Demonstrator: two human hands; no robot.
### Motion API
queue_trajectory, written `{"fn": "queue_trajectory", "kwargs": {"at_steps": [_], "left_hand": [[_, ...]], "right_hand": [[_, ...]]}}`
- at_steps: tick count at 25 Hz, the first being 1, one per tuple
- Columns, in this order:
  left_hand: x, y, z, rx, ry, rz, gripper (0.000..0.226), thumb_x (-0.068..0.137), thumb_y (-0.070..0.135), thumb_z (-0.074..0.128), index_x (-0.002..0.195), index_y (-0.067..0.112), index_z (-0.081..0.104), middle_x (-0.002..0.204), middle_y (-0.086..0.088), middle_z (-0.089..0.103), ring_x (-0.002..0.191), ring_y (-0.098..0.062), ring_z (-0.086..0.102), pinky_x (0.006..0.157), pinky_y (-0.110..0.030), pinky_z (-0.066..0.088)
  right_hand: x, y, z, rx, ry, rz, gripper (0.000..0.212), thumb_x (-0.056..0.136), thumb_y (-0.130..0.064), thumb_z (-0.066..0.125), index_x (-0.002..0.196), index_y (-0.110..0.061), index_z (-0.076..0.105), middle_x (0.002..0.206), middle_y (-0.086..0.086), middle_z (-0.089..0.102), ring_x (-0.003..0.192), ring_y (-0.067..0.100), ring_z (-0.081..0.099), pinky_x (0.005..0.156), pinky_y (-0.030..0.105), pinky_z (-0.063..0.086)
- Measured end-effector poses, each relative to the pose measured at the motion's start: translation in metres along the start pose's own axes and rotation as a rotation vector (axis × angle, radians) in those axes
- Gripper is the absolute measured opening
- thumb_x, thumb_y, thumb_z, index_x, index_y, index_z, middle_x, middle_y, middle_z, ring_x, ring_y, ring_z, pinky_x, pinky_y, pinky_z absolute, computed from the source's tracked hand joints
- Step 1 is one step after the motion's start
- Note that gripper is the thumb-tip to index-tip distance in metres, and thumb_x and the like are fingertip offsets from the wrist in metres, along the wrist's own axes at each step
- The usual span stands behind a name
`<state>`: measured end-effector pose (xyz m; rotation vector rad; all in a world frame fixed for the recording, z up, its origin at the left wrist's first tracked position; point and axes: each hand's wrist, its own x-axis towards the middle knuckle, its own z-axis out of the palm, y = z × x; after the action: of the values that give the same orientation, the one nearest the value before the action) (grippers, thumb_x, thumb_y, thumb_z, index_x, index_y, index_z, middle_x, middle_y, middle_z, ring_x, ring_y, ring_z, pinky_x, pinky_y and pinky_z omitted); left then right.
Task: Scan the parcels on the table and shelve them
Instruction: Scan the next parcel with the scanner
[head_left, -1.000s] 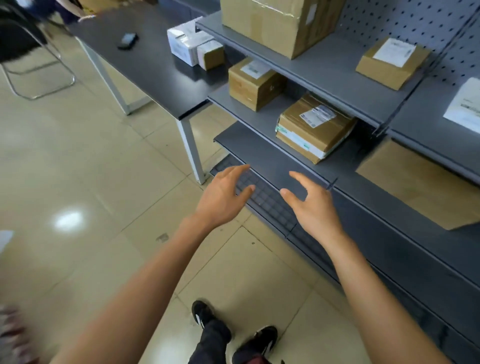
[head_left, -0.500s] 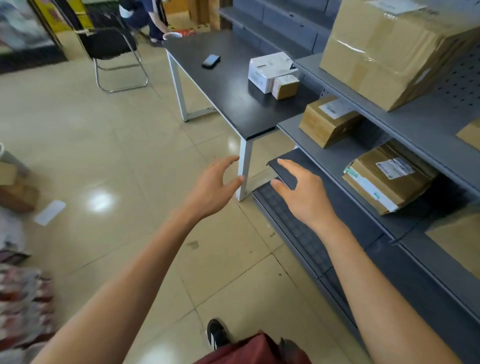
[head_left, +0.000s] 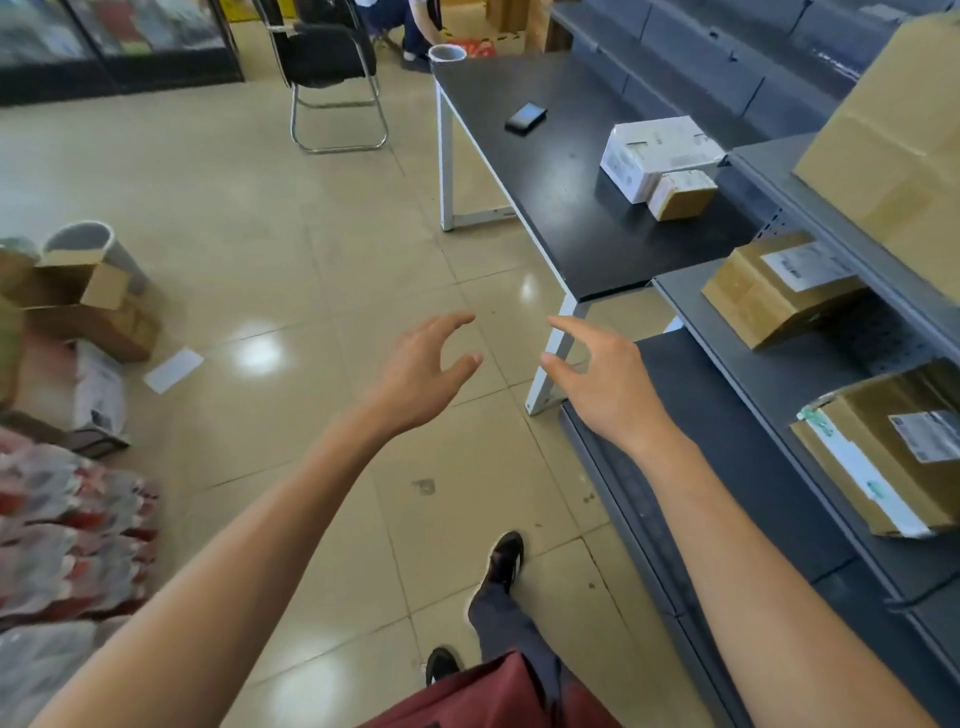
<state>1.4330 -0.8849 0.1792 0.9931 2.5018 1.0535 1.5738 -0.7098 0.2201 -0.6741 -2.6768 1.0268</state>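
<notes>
Both hands empty: left hand (head_left: 415, 374) and right hand (head_left: 608, 384) hover with fingers loosely spread, short of the table (head_left: 545, 171). On it, near the shelf end, white box (head_left: 657, 156) touches small brown box (head_left: 681, 194). Both look light and stiff; best gripped by opposite sides.

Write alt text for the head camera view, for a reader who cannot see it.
Two empty hands, left hand and right hand, reach forward over a tiled floor toward a black table holding a white parcel, a small brown parcel and a black handheld device. Grey shelves at right already hold cardboard parcels.
</notes>
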Motion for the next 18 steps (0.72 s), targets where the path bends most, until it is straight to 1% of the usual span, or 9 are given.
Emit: {"fn": "queue_trajectory", "kwargs": {"at_steps": [4,7,8,10,12,13,15,18], "left_hand": [[0.049,-0.014,-0.008,0.034,-0.004,-0.045,0.050,0.100,0.037,0.060,0.148,0.026,0.048,0.149,0.004,0.053,0.137,-0.019,0.045,0.109,-0.029,0.032],[0.099,-0.015,-0.012,0.076,-0.031,-0.059,0.051,0.101,0.036,0.059,0.149,0.025,0.048,0.151,0.003,0.051,0.140,-0.020,0.044,0.111,-0.029,0.031],[0.116,-0.015,-0.013,0.087,-0.033,-0.067,0.051,0.101,0.036,0.059,0.149,0.025,0.047,0.151,0.003,0.051,0.140,-0.020,0.044,0.111,-0.029,0.031],[0.147,-0.016,-0.018,0.091,-0.011,-0.091,0.052,0.100,0.038,0.059,0.149,0.027,0.047,0.151,0.005,0.050,0.140,-0.019,0.043,0.112,-0.031,0.031],[0.174,-0.021,-0.023,0.064,0.032,-0.108,0.054,0.098,0.041,0.061,0.149,0.031,0.046,0.149,0.007,0.051,0.138,-0.017,0.045,0.112,-0.033,0.035],[0.187,-0.024,-0.027,0.036,0.051,-0.118,0.055,0.096,0.043,0.063,0.148,0.034,0.046,0.147,0.009,0.053,0.137,-0.016,0.046,0.112,-0.037,0.039],[0.210,-0.030,-0.034,-0.023,0.075,-0.142,0.056,0.094,0.045,0.064,0.146,0.037,0.046,0.144,0.012,0.053,0.134,-0.015,0.048,0.109,-0.045,0.045],[0.244,-0.043,-0.043,-0.062,0.104,-0.154,0.056,0.093,0.049,0.062,0.145,0.040,0.046,0.144,0.015,0.053,0.135,-0.014,0.047,0.107,-0.048,0.047]], "right_hand": [[0.065,0.013,0.014,0.030,-0.041,-0.002,0.045,0.099,-0.028,0.063,0.143,-0.020,0.056,0.147,-0.004,0.055,0.140,0.016,0.043,0.115,0.030,0.032],[0.120,0.022,0.019,0.078,-0.059,0.007,0.044,0.099,-0.030,0.063,0.141,-0.021,0.058,0.146,-0.004,0.056,0.138,0.016,0.044,0.112,0.024,0.031],[0.137,0.023,0.020,0.084,-0.058,0.005,0.044,0.099,-0.030,0.063,0.141,-0.021,0.058,0.145,-0.004,0.056,0.138,0.016,0.045,0.113,0.025,0.031],[0.173,0.024,0.019,0.093,-0.064,-0.005,0.044,0.098,-0.031,0.063,0.141,-0.021,0.058,0.144,-0.004,0.057,0.138,0.016,0.046,0.116,0.033,0.034],[0.208,0.024,0.017,0.089,-0.065,-0.029,0.044,0.098,-0.030,0.064,0.140,-0.021,0.059,0.145,-0.004,0.057,0.139,0.017,0.044,0.117,0.035,0.033],[0.225,0.024,0.016,0.076,-0.057,-0.045,0.044,0.097,-0.029,0.065,0.140,-0.020,0.060,0.146,-0.003,0.056,0.140,0.017,0.043,0.118,0.035,0.031],[0.256,0.022,0.013,0.054,-0.051,-0.062,0.043,0.097,-0.027,0.066,0.138,-0.018,0.061,0.147,-0.002,0.055,0.141,0.017,0.042,0.117,0.028,0.027],[0.296,0.020,0.012,0.038,-0.061,-0.091,0.041,0.096,-0.026,0.066,0.137,-0.017,0.062,0.145,-0.001,0.057,0.140,0.014,0.043,0.113,0.023,0.026]]}}
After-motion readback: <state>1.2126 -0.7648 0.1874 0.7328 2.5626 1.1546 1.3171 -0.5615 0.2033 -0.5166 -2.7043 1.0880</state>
